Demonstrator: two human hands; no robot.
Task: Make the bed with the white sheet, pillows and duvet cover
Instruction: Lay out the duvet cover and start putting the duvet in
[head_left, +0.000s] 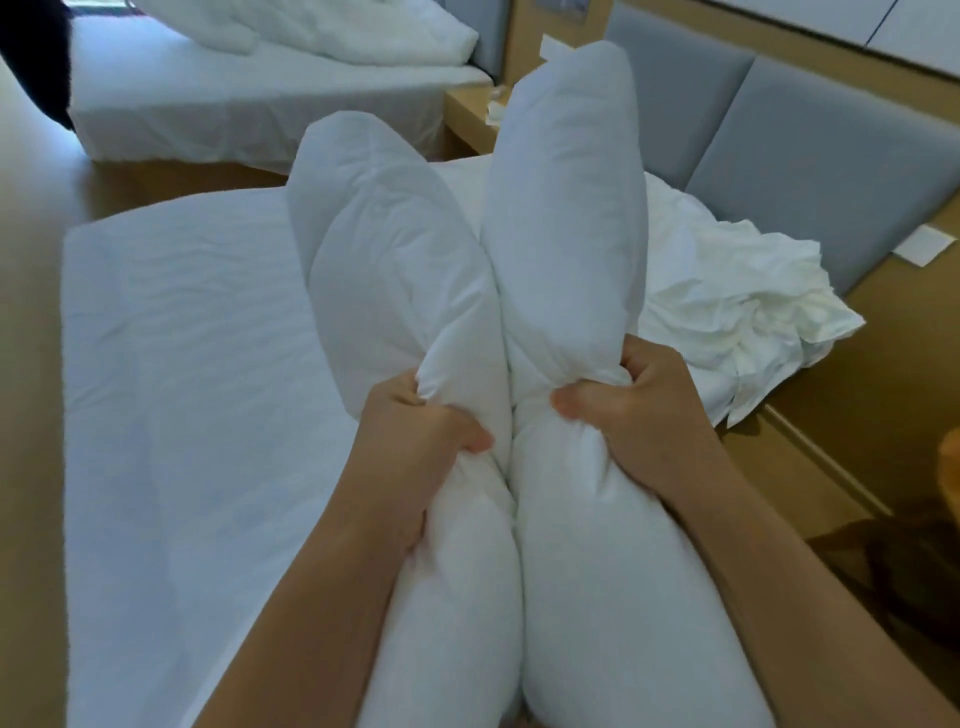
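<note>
Left hand (415, 441) and right hand (639, 410) each fisted tight around pillow (561, 208) mid-length, frame centre, above sheeted bed (182, 364). Possibly one folded pillow. Keep halves even; release near headboard (810, 140).

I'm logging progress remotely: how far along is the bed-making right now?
Done: the white sheet lies spread over the mattress, mostly smooth. In hand: the left hand and right hand each squeeze a white pillow, left pillow and right pillow, held above the bed. Left: placing both pillows by the grey headboard, and sorting the crumpled white linen heaped there.
</note>
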